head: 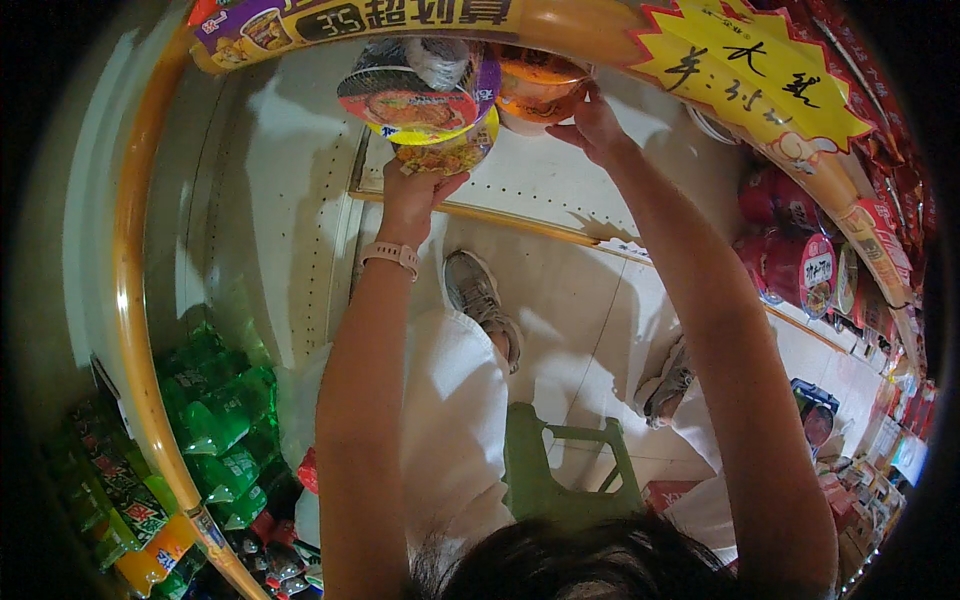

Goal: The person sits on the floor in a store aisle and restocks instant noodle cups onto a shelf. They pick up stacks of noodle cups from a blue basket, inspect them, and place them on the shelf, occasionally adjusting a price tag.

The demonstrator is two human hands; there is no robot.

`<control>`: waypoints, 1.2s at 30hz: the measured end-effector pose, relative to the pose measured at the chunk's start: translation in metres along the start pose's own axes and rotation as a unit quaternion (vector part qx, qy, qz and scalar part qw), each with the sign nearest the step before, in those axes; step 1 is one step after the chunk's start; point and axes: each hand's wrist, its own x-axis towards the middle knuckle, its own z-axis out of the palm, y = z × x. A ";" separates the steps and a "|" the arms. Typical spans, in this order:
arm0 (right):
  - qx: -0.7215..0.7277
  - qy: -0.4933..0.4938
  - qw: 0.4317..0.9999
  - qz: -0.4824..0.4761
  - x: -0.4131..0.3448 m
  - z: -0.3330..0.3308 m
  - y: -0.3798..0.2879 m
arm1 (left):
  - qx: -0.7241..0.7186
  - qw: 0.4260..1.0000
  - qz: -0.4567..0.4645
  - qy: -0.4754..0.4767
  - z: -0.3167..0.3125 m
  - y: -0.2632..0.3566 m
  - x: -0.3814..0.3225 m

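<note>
My left hand (pixel 420 191), with a pale band on its wrist, grips a yellow instant noodle bowl (pixel 446 150) from the near side. Stacked against that bowl is a black, red and purple instant noodle bowl (pixel 409 105) in shiny clear wrap. Beside them stands an orange instant noodle tub (pixel 536 94) at the shelf's inner part. At its right side is my right hand (pixel 596 124), fingertips at the tub's edge and thumb apart from the fingers. Whether it grips the tub cannot be told. Under these bowls lies a white shelf board (pixel 525 169).
A curved tan shelf rail (pixel 577 30) crosses above the hands, bearing a yellow starburst price sign (pixel 750 64). Red-purple noodle bowls (pixel 784 262) stand at right. Green bottles (pixel 225 420) are at lower left. A green plastic stool (pixel 559 469) stands on the tiled floor (pixel 577 300) behind my shoes.
</note>
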 end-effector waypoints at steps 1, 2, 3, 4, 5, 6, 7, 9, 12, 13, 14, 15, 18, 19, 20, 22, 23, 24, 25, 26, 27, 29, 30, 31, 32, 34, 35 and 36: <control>0.000 -0.015 1.000 0.000 0.000 0.002 -0.001 | 0.005 1.000 0.000 0.014 0.000 0.001 -0.001; -0.007 -0.018 1.000 -0.007 0.001 0.005 -0.001 | 0.010 1.000 -0.001 0.027 0.000 0.002 -0.003; -0.014 -0.019 1.000 -0.013 0.002 0.008 0.000 | 0.015 0.999 -0.002 0.040 0.000 0.000 -0.003; -0.022 -0.020 0.999 -0.020 0.002 0.010 0.002 | 0.012 0.998 -0.002 0.061 -0.002 -0.003 -0.002; 0.005 -0.015 1.000 -0.012 -0.001 0.011 0.005 | 0.009 0.997 -0.001 0.082 -0.004 -0.004 -0.003; 0.031 -0.010 0.999 -0.005 -0.002 0.009 0.013 | 0.007 0.995 0.000 0.101 -0.008 -0.007 -0.002; 0.058 -0.002 0.998 -0.001 -0.005 0.004 0.018 | 0.011 0.996 0.007 0.093 -0.012 -0.010 0.000; 0.110 0.019 0.994 0.010 -0.013 -0.004 0.029 | 0.021 0.997 0.020 0.071 -0.018 -0.013 0.003; 0.062 0.027 0.996 0.057 -0.059 -0.011 0.048 | 0.018 0.999 0.020 0.023 -0.025 -0.017 -0.006; 0.005 0.013 0.997 0.075 -0.081 -0.016 0.051 | 0.024 1.000 0.008 0.002 -0.026 -0.018 -0.010; -0.057 -0.002 0.994 0.089 -0.104 -0.025 0.051 | 0.037 0.998 -0.036 0.029 -0.024 -0.016 -0.016; -0.118 -0.018 0.987 0.105 -0.130 -0.038 0.049 | 0.053 0.994 -0.081 0.050 -0.020 -0.015 -0.023; -0.252 -0.063 0.964 0.053 -0.215 -0.080 0.009 | 0.119 0.983 -0.137 -0.014 -0.032 -0.015 -0.040; -0.285 -0.063 0.956 0.021 -0.244 -0.098 -0.007 | 0.147 0.975 -0.166 -0.009 -0.023 -0.014 -0.053; -0.317 -0.054 0.947 -0.008 -0.276 -0.120 -0.023 | 0.196 0.962 -0.184 -0.051 -0.001 -0.008 -0.072; -0.330 -0.034 0.942 -0.046 -0.344 -0.164 -0.055 | 0.278 0.930 -0.203 -0.127 0.039 0.007 -0.108; -0.333 0.001 0.941 -0.056 -0.378 -0.194 -0.066 | 0.311 0.914 -0.204 -0.161 0.055 0.010 -0.122; -0.334 0.031 0.940 -0.067 -0.413 -0.221 -0.074 | 0.346 0.898 -0.197 -0.188 0.070 0.014 -0.137; -0.317 0.079 0.944 -0.036 -0.451 -0.238 -0.095 | 0.379 0.881 -0.190 -0.208 0.082 0.015 -0.152; -0.303 0.138 0.942 -0.037 -0.488 -0.268 -0.099 | 0.413 0.861 -0.185 -0.231 0.097 0.011 -0.166; -0.318 0.189 0.927 -0.059 -0.527 -0.303 -0.100 | 0.441 0.845 -0.170 -0.251 0.112 0.008 -0.179; -0.328 0.319 0.888 -0.046 -0.602 -0.365 -0.098 | 0.496 0.809 -0.138 -0.284 0.137 0.003 -0.202; -0.306 0.356 0.878 -0.092 -0.639 -0.410 -0.083 | 0.492 0.810 -0.117 -0.298 0.145 -0.004 -0.210; -0.353 0.443 0.818 -0.100 -0.668 -0.428 -0.075 | 0.487 0.812 -0.116 -0.300 0.152 -0.012 -0.218; -0.360 0.507 0.781 -0.064 -0.698 -0.449 -0.063 | 0.481 0.815 -0.115 -0.303 0.161 -0.020 -0.227; -0.342 0.594 0.728 -0.013 -0.749 -0.484 -0.029 | 0.469 0.821 -0.122 -0.301 0.179 -0.036 -0.245; -0.329 0.625 0.708 -0.005 -0.771 -0.506 -0.002 | 0.467 0.818 -0.121 -0.313 0.188 -0.045 -0.254; -0.320 0.625 0.711 0.028 -0.780 -0.524 0.029 | 0.468 0.816 -0.119 -0.317 0.193 -0.053 -0.265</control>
